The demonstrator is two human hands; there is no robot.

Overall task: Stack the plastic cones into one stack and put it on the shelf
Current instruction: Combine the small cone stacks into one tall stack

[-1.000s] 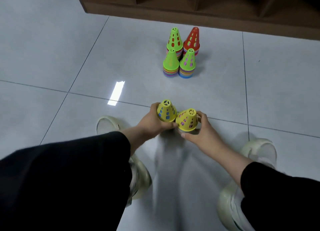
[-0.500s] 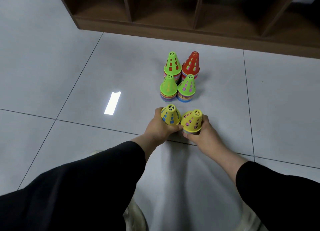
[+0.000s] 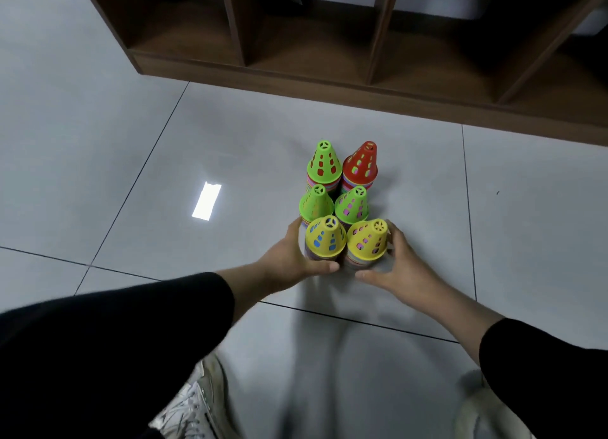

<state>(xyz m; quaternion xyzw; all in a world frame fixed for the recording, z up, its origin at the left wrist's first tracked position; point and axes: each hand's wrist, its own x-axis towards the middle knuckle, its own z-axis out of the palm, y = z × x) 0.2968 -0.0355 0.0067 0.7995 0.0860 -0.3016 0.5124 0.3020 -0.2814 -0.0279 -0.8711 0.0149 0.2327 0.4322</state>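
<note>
Head view, the only one: the left hand (image 3: 289, 261) is curled round the base of a short stack of perforated plastic cones topped with a yellow cone showing blue through its holes (image 3: 325, 238). The right hand (image 3: 399, 267) grips in the same way a second stack, topped with a yellow cone showing pink (image 3: 367, 244). Both stacks stand on the grey tiled floor (image 3: 131, 142), just beside each other and close against four more stacks: two low green-topped ones (image 3: 316, 202) (image 3: 352, 203), and behind them a taller green-topped stack (image 3: 324, 162) and a red-topped stack (image 3: 360, 165). I think the low grip at the rims keeps the loose cones together, and gathering all stacks in one cluster prepares merging them. The brown wooden shelf with open compartments (image 3: 329, 77) waits beyond, near the cluster; nothing is on it yet.
</note>
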